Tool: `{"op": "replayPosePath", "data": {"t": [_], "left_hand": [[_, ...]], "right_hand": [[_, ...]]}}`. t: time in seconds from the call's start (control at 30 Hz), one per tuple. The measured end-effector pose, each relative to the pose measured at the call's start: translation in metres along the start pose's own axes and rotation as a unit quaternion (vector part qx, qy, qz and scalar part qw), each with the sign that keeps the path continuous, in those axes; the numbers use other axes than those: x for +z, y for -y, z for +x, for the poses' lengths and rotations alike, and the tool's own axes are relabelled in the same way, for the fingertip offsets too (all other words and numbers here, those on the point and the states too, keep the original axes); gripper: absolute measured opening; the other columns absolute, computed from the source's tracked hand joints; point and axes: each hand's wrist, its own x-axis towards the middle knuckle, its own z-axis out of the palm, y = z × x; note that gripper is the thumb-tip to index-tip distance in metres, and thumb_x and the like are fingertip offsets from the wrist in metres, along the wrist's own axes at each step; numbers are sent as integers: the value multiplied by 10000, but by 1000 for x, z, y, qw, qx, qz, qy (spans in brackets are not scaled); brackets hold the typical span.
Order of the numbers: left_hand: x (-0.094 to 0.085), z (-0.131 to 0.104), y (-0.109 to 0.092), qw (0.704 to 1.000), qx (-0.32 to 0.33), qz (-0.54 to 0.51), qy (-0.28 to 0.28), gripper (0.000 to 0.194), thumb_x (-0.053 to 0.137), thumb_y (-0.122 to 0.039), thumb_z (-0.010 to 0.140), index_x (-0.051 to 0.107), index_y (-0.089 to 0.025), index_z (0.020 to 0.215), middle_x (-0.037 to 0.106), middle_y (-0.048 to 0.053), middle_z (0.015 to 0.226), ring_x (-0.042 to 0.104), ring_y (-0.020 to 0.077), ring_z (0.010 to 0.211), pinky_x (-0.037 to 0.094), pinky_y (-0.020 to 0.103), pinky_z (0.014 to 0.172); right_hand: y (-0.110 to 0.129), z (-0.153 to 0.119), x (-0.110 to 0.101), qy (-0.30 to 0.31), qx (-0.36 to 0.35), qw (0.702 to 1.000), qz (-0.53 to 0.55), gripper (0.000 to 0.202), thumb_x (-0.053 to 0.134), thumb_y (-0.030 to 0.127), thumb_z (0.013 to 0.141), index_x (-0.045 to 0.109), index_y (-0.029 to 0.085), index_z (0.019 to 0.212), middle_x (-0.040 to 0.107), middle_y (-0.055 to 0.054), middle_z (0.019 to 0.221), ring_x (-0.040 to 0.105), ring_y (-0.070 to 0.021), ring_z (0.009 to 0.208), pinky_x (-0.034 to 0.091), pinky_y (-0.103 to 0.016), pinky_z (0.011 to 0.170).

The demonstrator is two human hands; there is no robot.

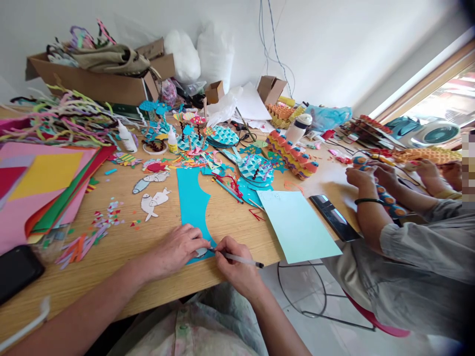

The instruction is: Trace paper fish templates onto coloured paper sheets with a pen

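Near the front edge of the table lies a bright blue sheet with a curved notch cut from its right side. My left hand rests on its lower end, fingers bent and close together, holding down a small pale paper cut-out. In my right hand is a pen, its tip by the cut-out and its dark end pointing right. Fingers partly hide the cut-out and the pen tip. Left of the sheet lie fish-shaped paper cut-outs with drawn outlines.
Coloured sheets and a phone lie at left, with paper scraps nearby. A pale green sheet overhangs the front edge beside a black case. Glue bottles stand behind. At right, another person's hands hold a dotted blue strip.
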Motion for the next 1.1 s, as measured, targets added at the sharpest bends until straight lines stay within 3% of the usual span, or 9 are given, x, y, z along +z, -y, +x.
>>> {"op": "replayPosePath", "data": {"t": [1.1], "left_hand": [[2, 0, 2, 999, 27, 8, -20, 256, 464, -237, 899, 577, -359, 1094, 517, 13, 864, 445, 171, 847, 355, 277, 720]], "right_hand": [[1, 2, -9, -18, 23, 999, -26, 117, 457, 167, 701, 436, 203, 591, 402, 63, 489, 366, -93, 467, 248, -202, 460]]}}
